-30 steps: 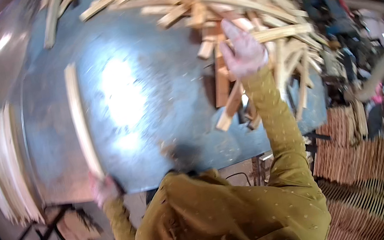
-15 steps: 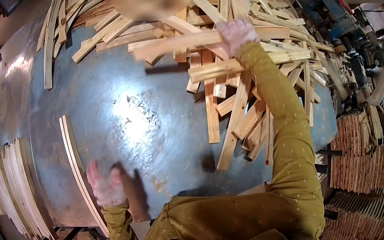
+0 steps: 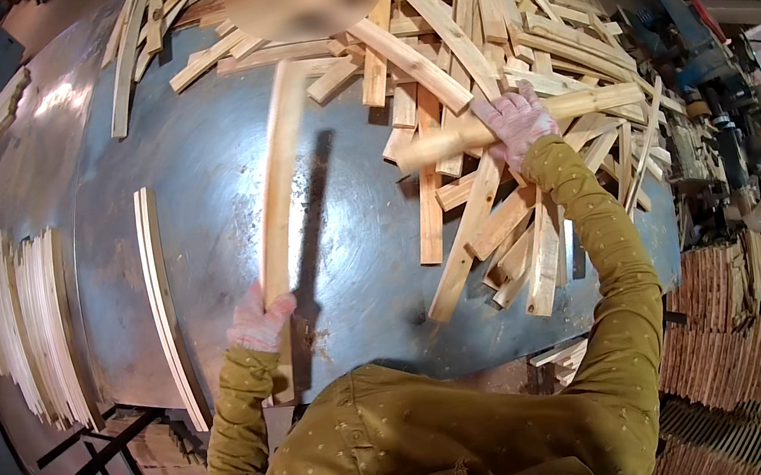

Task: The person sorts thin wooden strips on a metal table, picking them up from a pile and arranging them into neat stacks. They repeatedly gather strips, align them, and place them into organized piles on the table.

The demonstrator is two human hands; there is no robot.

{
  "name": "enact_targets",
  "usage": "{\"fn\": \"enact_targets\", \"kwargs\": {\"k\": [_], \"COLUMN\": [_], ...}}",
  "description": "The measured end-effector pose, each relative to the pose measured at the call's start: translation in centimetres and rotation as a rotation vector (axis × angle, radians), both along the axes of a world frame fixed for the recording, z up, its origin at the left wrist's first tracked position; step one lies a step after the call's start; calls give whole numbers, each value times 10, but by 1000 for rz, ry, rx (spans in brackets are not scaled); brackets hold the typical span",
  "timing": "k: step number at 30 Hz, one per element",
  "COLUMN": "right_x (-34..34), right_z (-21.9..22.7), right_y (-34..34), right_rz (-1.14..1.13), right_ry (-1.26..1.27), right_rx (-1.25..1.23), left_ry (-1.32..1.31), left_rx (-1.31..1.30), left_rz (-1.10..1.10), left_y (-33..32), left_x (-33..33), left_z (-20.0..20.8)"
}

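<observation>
My left hand (image 3: 260, 322), in a pale glove, is closed round the lower part of a wooden slat (image 3: 277, 174). This slat slants up and away over the metal table, its shadow falling to the right. At the pile's near side my right hand (image 3: 516, 122), gloved too, is closed over the middle of another wooden strip (image 3: 606, 99), which lies crosswise on the heap. Its left end is blurred. Around and beneath that hand is a jumbled pile of wooden slats (image 3: 474, 222). Left of my left hand, a narrow pair of slats (image 3: 161, 304) lies lengthwise on the table.
The metal table (image 3: 188, 169) spans the middle. A neat row of slats (image 3: 25, 327) lines its left edge. Stacked wood (image 3: 743, 358) stands low at the right, beside machinery (image 3: 702, 83). A black metal frame (image 3: 115, 458) stands below the left edge. A blurred oval hides the top middle.
My left hand, open before, now grips a slat that my right hand held over the pile. My right hand has moved down and right onto another strip. The view has shifted slightly.
</observation>
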State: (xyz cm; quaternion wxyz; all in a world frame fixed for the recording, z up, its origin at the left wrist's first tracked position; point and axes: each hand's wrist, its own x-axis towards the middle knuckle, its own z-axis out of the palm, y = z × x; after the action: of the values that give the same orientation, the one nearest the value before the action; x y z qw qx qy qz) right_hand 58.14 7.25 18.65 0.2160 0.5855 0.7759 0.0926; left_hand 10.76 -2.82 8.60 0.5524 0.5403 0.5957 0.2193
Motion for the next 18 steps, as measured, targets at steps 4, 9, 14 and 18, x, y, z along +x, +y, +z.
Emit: {"fn": "enact_targets", "kwargs": {"k": [4,9,14,18], "right_x": [-57,-90,-88,-164], "right_z": [30,-7,-68,-75], "right_y": [29,105,113,75], "right_rz": [-106,-190,-406,-473], "right_ry": [105,154,222,254], "right_rx": [-71,79,251,39], "left_ry": [130,562,571,781], "left_rx": [-23,-56,-95,-149], "left_rz": [272,383,509,463], "left_y": [-39,-46,-57,-62], "left_x": [-56,-112,-212,-312], "left_z": [23,67,51,-3]}}
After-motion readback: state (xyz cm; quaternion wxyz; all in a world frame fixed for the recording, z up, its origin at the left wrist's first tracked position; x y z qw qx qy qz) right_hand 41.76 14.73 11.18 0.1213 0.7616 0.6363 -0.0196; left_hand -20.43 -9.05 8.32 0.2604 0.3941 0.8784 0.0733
